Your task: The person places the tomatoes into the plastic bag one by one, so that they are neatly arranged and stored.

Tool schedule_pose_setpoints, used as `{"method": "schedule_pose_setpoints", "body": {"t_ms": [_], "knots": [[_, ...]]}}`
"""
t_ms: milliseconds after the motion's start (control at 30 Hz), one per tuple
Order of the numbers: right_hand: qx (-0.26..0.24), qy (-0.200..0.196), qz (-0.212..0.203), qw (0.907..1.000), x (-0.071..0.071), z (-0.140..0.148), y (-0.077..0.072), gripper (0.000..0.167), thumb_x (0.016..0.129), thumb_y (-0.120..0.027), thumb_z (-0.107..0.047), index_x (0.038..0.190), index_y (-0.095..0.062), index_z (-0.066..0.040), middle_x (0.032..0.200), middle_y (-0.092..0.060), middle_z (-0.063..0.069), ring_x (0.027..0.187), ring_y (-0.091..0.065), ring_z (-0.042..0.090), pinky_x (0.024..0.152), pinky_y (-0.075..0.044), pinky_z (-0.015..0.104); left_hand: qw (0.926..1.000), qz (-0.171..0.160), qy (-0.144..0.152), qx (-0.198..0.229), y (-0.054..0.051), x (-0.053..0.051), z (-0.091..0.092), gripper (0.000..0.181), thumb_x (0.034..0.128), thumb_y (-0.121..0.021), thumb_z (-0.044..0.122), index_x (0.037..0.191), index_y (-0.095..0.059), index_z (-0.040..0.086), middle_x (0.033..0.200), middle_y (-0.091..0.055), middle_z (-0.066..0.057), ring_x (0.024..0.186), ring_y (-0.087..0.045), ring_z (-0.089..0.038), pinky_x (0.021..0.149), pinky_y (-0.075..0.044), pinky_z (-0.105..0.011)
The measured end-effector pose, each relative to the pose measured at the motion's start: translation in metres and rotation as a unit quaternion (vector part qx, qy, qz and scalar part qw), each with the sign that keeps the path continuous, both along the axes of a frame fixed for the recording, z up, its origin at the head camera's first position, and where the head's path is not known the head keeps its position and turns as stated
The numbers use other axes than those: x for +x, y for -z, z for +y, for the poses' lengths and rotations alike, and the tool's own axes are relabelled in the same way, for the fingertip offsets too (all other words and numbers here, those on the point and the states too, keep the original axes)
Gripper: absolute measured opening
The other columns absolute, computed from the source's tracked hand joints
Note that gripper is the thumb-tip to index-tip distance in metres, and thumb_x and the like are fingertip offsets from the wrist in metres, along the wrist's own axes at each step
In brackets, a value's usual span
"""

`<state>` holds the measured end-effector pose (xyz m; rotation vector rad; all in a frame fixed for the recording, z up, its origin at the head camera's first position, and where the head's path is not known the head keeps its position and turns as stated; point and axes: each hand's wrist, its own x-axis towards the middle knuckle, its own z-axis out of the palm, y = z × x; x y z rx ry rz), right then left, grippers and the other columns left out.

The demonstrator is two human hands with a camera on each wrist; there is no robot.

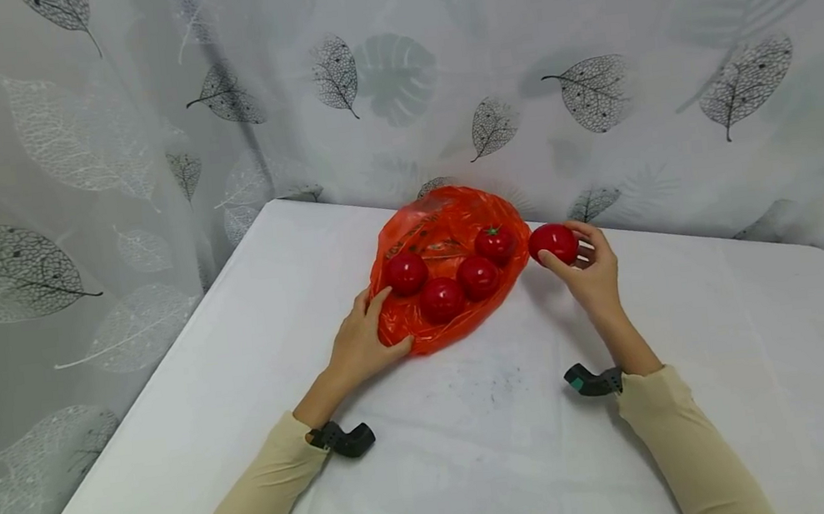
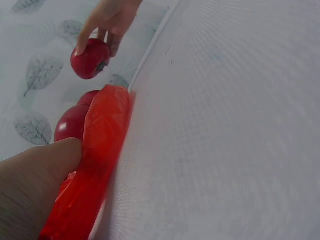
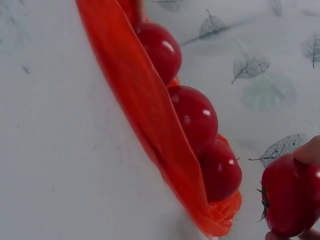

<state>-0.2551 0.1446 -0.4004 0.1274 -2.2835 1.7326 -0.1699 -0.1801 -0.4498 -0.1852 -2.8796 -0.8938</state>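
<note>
In the head view a red plastic bag (image 1: 435, 336) lies spread on the white table, with several tomatoes (image 1: 442, 300) inside its raised rim. My left hand (image 1: 361, 342) grips the bag's near left edge, fingers and thumb spread apart along it. The left wrist view has the thumb (image 2: 60, 152) lying against the bag's edge; the other fingers are hidden there. Just right of the bag, my right hand (image 1: 594, 271) holds a tomato (image 1: 552, 244) between thumb and fingers, above the table. Green stem leaves show on that tomato (image 3: 292, 195) in the right wrist view.
The white table (image 1: 479, 468) reaches out on both sides of the bag. A pale curtain (image 1: 409, 81) with leaf prints hangs behind the table's far edge and along its left. Each wrist wears a dark strapped device (image 1: 352, 439).
</note>
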Motion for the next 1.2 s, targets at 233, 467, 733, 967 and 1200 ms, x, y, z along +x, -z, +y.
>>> {"method": "schedule_pose_setpoints", "body": {"t_ms": [233, 467, 733, 967, 1200], "knots": [[0.001, -0.027, 0.005, 0.9996, 0.013, -0.021, -0.02, 0.057, 0.086, -0.071, -0.008, 0.137, -0.046, 0.001, 0.134, -0.05, 0.018, 0.109, -0.052, 0.016, 0.089, -0.049, 0.017, 1.0, 0.004, 0.001, -0.002, 0.0, -0.001, -0.002, 0.082, 0.0783, -0.072, 0.039, 0.147, -0.039, 0.009, 0.147, -0.035, -0.02, 0.126, -0.048, -0.038, 0.1, -0.045, -0.054], [0.002, -0.054, 0.014, 0.9984, 0.013, -0.037, -0.02, 0.056, 0.087, -0.07, -0.008, 0.137, -0.046, 0.002, 0.136, -0.049, 0.019, 0.111, -0.053, 0.019, 0.097, -0.049, 0.027, 0.9999, 0.01, 0.0, -0.005, 0.001, -0.001, -0.002, 0.082, 0.0783, -0.072, 0.039, 0.147, -0.039, 0.007, 0.147, -0.035, -0.021, 0.126, -0.049, -0.038, 0.1, -0.045, -0.054], [-0.004, -0.076, 0.018, 0.997, 0.012, -0.05, -0.02, 0.057, 0.086, -0.071, -0.007, 0.137, -0.046, 0.003, 0.135, -0.05, 0.02, 0.111, -0.052, 0.024, 0.092, -0.049, 0.022, 1.0, 0.002, 0.003, -0.005, 0.003, -0.002, -0.001, 0.082, 0.0786, -0.072, 0.04, 0.147, -0.039, 0.009, 0.148, -0.034, -0.019, 0.127, -0.048, -0.037, 0.101, -0.044, -0.053], [0.004, -0.097, 0.038, 0.9946, 0.012, -0.059, -0.02, 0.057, 0.085, -0.071, -0.005, 0.136, -0.047, 0.004, 0.137, -0.05, 0.021, 0.114, -0.052, 0.028, 0.092, -0.05, 0.025, 1.0, 0.004, 0.003, -0.004, 0.003, -0.001, -0.001, 0.082, 0.0783, -0.072, 0.04, 0.147, -0.039, 0.009, 0.148, -0.035, -0.019, 0.127, -0.048, -0.036, 0.102, -0.044, -0.052], [0.0, -0.116, 0.062, 0.9913, 0.009, -0.068, -0.021, 0.055, 0.085, -0.071, -0.003, 0.135, -0.048, 0.005, 0.134, -0.051, 0.025, 0.111, -0.053, 0.029, 0.087, -0.05, 0.022, 1.0, 0.0, 0.003, 0.0, 0.001, -0.001, 0.0, 0.083, 0.0782, -0.073, 0.039, 0.147, -0.039, 0.01, 0.149, -0.035, -0.018, 0.128, -0.047, -0.036, 0.102, -0.044, -0.053]]}}
